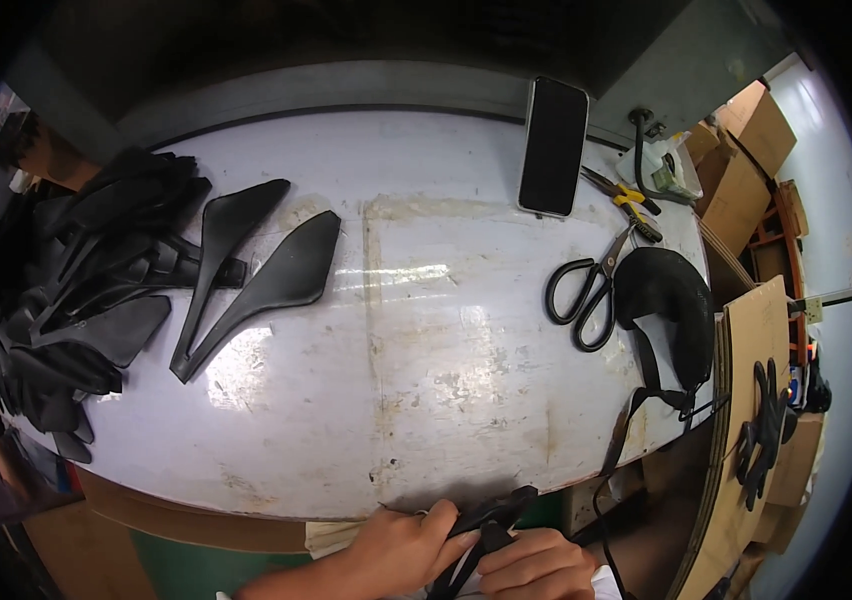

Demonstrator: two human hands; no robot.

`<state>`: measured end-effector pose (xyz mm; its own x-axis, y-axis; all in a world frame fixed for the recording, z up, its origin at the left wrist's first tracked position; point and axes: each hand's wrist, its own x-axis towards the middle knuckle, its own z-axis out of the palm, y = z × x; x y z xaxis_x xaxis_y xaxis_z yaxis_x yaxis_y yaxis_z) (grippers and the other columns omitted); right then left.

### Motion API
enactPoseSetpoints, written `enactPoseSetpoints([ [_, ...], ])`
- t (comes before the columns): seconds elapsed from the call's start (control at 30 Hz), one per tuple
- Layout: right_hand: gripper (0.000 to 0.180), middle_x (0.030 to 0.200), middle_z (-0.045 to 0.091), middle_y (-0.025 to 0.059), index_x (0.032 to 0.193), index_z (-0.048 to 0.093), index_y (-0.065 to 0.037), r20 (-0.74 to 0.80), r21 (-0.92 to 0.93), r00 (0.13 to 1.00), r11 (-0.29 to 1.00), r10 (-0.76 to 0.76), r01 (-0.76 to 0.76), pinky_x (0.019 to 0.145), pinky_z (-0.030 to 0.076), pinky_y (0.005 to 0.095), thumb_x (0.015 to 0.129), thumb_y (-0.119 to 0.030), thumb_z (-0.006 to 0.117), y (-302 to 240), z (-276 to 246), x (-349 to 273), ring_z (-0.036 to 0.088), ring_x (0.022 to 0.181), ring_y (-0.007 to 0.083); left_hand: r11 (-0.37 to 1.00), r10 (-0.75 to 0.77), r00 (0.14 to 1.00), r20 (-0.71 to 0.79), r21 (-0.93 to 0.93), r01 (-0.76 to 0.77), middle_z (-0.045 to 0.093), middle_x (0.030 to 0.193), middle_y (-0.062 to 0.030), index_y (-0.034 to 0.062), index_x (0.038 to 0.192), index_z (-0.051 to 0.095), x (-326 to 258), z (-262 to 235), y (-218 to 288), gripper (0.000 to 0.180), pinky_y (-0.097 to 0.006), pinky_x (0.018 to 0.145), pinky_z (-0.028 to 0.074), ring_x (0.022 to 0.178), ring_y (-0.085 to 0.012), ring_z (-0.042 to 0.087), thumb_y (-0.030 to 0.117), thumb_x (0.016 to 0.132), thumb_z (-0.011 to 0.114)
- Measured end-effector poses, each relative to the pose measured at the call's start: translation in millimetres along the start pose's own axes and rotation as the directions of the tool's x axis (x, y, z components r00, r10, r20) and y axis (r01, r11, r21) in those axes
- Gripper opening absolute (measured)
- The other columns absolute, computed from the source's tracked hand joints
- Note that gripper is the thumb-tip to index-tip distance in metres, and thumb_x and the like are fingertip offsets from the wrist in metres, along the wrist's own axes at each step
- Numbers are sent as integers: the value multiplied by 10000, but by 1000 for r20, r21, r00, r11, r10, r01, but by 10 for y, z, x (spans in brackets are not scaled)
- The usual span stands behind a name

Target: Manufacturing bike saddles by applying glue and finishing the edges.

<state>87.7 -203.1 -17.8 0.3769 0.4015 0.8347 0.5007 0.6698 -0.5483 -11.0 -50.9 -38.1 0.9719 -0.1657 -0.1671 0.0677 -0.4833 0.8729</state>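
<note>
Head view: both hands are down at the near edge of the white bench (426, 330). The left hand (401, 548) is wrapped around a black curved part (486, 520), and the right hand (536, 565) is pinching it from below. Scissors (586, 295) and a phone (553, 146) sit far right, with a pile of black parts (76, 300) far left.

White desk (426, 400), surface scuffed and stained: heap of black saddle-shaped shells (66, 290) at left, two single shells (256, 270) lying just beside it. Far edge: dark phone (553, 147); to its right, yellow-handled pliers (631, 203), black-handled scissors (586, 295) and a black pad (668, 300). Cardboard boxes (746, 160) beyond the right edge.
</note>
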Motion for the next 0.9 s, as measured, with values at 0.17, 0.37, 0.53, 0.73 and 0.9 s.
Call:
enactPoseSetpoints([
  [0.17, 225, 716, 623, 127, 865, 523, -9, -270, -97, 963, 995, 10, -38, 542, 567, 414, 890, -78, 736, 28, 192, 22, 629, 551, 258, 999, 48, 998, -42, -9, -48, 595, 545, -144, -10, 891, 522, 22, 3, -17, 324, -419, 435, 480, 452, -341, 613, 256, 946, 697],
  [0.37, 207, 705, 611, 127, 860, 554, 2, 366, -78, 880, 953, 301, -293, 536, 562, 417, 849, -65, 749, -44, -179, 343, 627, 561, 266, 987, 108, 994, -33, -119, -111, 597, 559, -135, 6, 893, 569, 3, -31, -63, 293, -392, 446, 488, 474, -302, 624, 250, 933, 725],
  [0.53, 174, 692, 597, 117, 853, 569, -12, 17, -46, 946, 945, 324, -323, 535, 559, 406, 823, -36, 738, -162, -128, 218, 637, 571, 282, 877, 149, 985, -92, -449, -174, 577, 560, -80, 12, 1034, 711, -38, -56, -181, 261, -344, 455, 482, 455, -247, 595, 241, 922, 766],
  [0.73, 183, 665, 621, 115, 887, 574, 8, 224, -88, 953, 978, 203, -188, 570, 575, 421, 854, -67, 738, -41, 99, 154, 623, 546, 270, 896, 255, 964, -80, -355, -266, 602, 605, -101, 7, 1084, 705, -17, 10, -295, 310, -348, 453, 486, 486, -243, 616, 181, 849, 807],
  [0.9, 232, 797, 693, 288, 850, 652, 193, 493, -10, 739, 852, 460, -523, 729, 634, 482, 850, -39, 658, -92, 29, 53, 732, 726, 398, 903, 255, 967, -28, -351, -249, 610, 647, -170, 35, 1174, 590, -104, 24, -363, 387, -429, 505, 500, 576, -348, 649, 242, 895, 762],
])
